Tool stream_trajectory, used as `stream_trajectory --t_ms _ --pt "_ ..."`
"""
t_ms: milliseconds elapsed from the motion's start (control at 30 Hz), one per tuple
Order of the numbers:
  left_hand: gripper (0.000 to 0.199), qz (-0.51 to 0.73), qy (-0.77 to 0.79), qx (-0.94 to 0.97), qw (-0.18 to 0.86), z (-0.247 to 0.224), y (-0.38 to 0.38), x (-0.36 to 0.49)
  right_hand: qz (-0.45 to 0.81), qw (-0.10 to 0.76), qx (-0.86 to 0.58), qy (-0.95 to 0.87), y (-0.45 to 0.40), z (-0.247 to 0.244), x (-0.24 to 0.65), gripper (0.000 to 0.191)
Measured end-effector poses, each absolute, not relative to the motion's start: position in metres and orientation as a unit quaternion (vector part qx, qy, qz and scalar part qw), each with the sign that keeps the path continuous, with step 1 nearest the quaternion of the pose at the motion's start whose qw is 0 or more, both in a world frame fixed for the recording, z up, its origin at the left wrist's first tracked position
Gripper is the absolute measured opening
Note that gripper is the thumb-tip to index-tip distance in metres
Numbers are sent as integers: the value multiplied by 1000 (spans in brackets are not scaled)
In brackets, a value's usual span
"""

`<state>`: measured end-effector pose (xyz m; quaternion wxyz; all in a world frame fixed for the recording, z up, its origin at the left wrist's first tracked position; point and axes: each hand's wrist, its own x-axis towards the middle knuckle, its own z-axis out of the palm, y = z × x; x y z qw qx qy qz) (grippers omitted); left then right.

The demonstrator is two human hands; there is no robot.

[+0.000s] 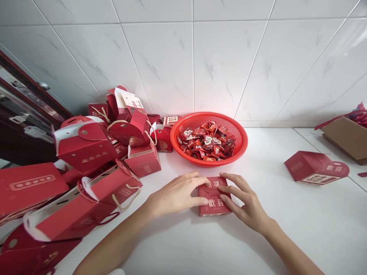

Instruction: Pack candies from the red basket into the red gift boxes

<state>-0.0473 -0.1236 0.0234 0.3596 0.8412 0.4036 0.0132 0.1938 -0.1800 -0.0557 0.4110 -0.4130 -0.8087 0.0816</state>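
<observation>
A small red box (213, 209) with pale printed characters lies on the white table, its printed face up. From the left, my left hand (180, 193) touches the box's top with its thumb and fingertips. My right hand (245, 198) rests its spread fingertips on the top and right edge of the same box. Both hands have their fingers apart, and neither is wrapped round the box. Just beyond the hands stands a red perforated basket (208, 163) holding several wrapped candies (208, 140).
Several red gift boxes (86, 147), some with rope handles, are piled at the left. A red box (311, 168) lies at the right, near a brown cardboard box (348, 137). Behind the table rises a tiled wall (220, 65).
</observation>
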Motion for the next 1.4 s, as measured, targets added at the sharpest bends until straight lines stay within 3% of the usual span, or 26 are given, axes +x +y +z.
stream_trajectory --t_ms 167,367,633,900,1033,1200,1400 --pt "65 -11 393 844 366 26 -126 -49 75 413 -407 -812 -180 -55 194 15" --pt "65 1 399 852 340 20 -129 -45 83 407 -414 -810 -179 -56 202 22" --pt "74 95 395 843 352 10 -124 -34 20 378 -403 -833 -179 -59 205 64" --pt "73 76 411 840 346 10 -126 -32 -35 330 -444 -832 -177 -68 203 63" --pt "70 82 389 851 342 12 -127 -32 -40 358 -452 -816 -179 -66 200 65" --pt "60 78 374 869 316 13 -129 -31 -63 390 -429 -812 -179 -67 198 58" --pt "49 72 381 877 286 11 -131 -29 -95 350 -449 -817 -181 -71 194 47"
